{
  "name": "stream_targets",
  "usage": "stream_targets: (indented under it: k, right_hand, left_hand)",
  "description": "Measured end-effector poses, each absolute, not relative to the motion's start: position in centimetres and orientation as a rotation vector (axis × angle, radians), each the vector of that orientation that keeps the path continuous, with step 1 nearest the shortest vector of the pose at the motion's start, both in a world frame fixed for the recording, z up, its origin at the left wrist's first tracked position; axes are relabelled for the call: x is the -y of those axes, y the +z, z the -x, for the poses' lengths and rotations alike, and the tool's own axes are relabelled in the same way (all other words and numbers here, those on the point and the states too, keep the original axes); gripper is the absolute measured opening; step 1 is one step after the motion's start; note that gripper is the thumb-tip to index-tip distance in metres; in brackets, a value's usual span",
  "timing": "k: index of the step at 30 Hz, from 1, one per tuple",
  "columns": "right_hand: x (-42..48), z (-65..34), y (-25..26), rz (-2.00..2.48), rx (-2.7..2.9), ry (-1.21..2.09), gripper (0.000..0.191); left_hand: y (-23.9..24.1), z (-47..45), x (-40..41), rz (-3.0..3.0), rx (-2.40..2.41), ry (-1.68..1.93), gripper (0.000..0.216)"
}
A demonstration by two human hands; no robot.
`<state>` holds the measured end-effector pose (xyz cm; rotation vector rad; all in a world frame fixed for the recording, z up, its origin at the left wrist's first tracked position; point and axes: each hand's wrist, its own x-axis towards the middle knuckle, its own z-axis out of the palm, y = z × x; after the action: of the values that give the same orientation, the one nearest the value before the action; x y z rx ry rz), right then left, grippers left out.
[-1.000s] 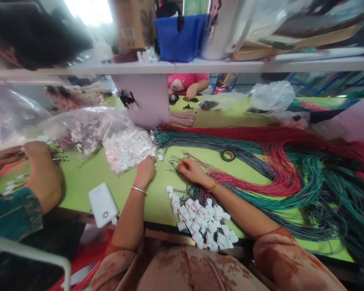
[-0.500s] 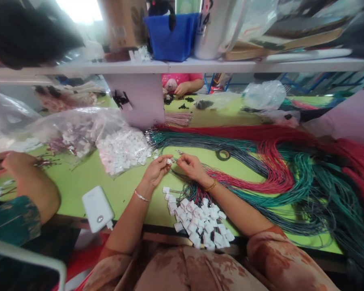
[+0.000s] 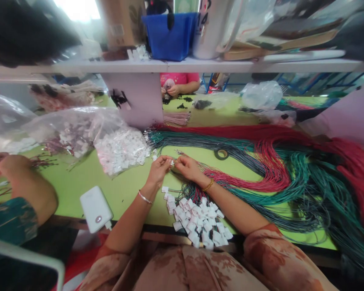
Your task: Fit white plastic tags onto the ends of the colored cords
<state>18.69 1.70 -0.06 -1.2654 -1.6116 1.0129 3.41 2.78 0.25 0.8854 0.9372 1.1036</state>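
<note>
My left hand (image 3: 158,171) is closed in a pinch on a small white connector (image 3: 172,162) at the middle of the green table. Right beside it, my right hand (image 3: 188,167) pinches a thin wire, its end meeting the connector; the exact contact is hidden by the fingers. Bare metal wire tips (image 3: 178,152) poke out just behind my right hand. Below my hands lies a pile of wires ending in white connectors (image 3: 197,220). A clear plastic bag of loose white connectors (image 3: 121,151) is to the left of my left hand.
Long red, green and black wires (image 3: 276,169) spread over the right side. A tape roll (image 3: 222,159) lies near them. A white power bank (image 3: 95,208) sits at the front left. A co-worker's arm (image 3: 30,188) is at left; a shelf (image 3: 170,66) crosses above.
My hands have come together, and the white connector in my left fingers now meets the wire in my right. The left co-worker's hand has shifted slightly left.
</note>
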Motion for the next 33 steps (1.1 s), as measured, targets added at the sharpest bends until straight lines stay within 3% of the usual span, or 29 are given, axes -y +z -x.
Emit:
stream_targets:
  k: [15, 21, 26, 33]
  right_hand:
    - [-1.8, -18.9, -0.7, 1.324, 1.820, 0.780, 0.023]
    - [-4.0, -22.7, 0.0, 1.375, 1.926, 0.633, 0.023]
    - [-4.4, -23.4, -0.6, 1.599, 2.217, 0.518, 0.011]
    - [-3.7, -22.3, -0.3, 1.688, 2.246, 0.388, 0.020]
  left_hand:
    - [-0.8, -4.4, -2.6, -0.960, -1.047, 1.123, 0.026]
    - [-0.1, -2.9, -3.3, -1.024, -1.091, 0.919, 0.024]
    - [0.3, -1.8, -3.9, -1.083, -1.115, 0.867, 0.022]
    - [0.5, -1.7, -3.7, -1.109, -1.154, 0.855, 0.021]
